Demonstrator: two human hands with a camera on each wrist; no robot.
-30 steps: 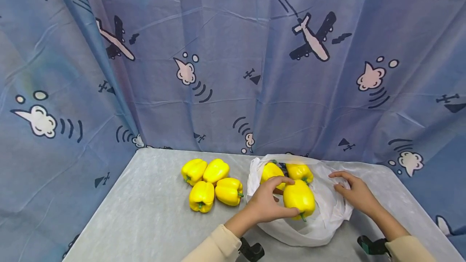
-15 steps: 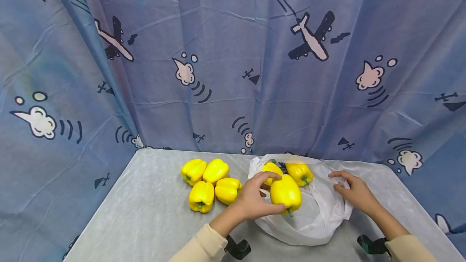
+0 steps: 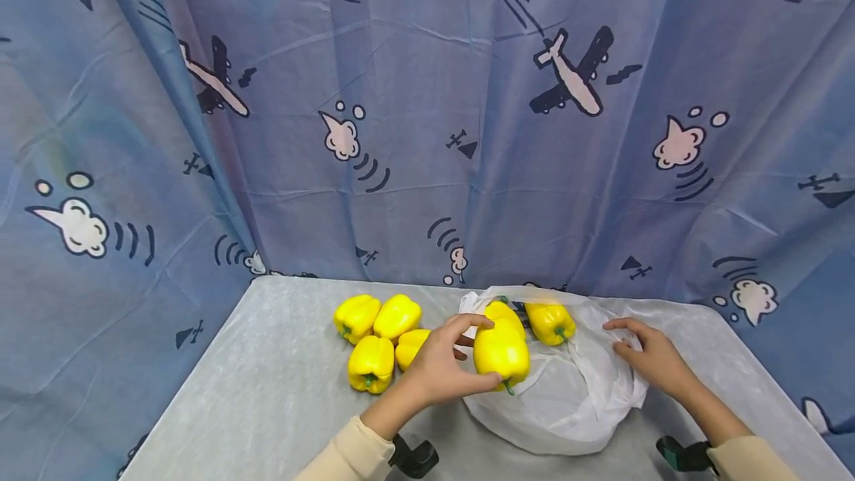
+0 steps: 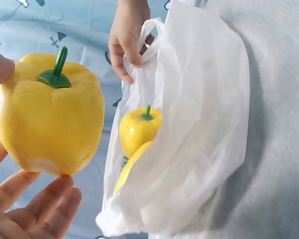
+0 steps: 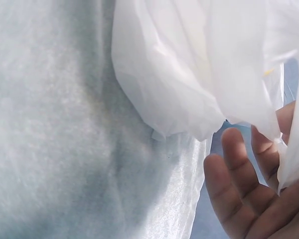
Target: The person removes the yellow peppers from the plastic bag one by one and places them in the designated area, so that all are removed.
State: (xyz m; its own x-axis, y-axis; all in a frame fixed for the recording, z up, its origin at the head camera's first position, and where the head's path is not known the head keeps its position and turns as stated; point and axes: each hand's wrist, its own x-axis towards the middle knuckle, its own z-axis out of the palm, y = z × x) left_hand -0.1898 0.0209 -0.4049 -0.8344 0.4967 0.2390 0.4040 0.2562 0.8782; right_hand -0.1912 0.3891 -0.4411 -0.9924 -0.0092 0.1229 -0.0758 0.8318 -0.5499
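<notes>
My left hand (image 3: 437, 366) holds a yellow bell pepper (image 3: 501, 356) with thumb and fingers around its sides, above the left rim of a white plastic bag (image 3: 568, 425). The left wrist view shows this bell pepper (image 4: 52, 119) up close, green stem on top. Two more yellow peppers are in the bag; one pepper (image 3: 550, 324) is at its back, the other partly hidden behind the held one. At the bag's right side my right hand (image 3: 657, 358) grips its edge; in the right wrist view the thin plastic lies between the fingers (image 5: 239, 164) and palm.
Left of the bag, several yellow peppers (image 3: 370, 364) lie clustered on the grey-white table (image 3: 267, 392); one is partly covered by my left hand. A blue curtain (image 3: 401, 95) printed with airplanes hangs behind and beside the table.
My left hand has moved left with the pepper, from over the middle of the bag to its left rim. The right hand has stayed in place at the bag.
</notes>
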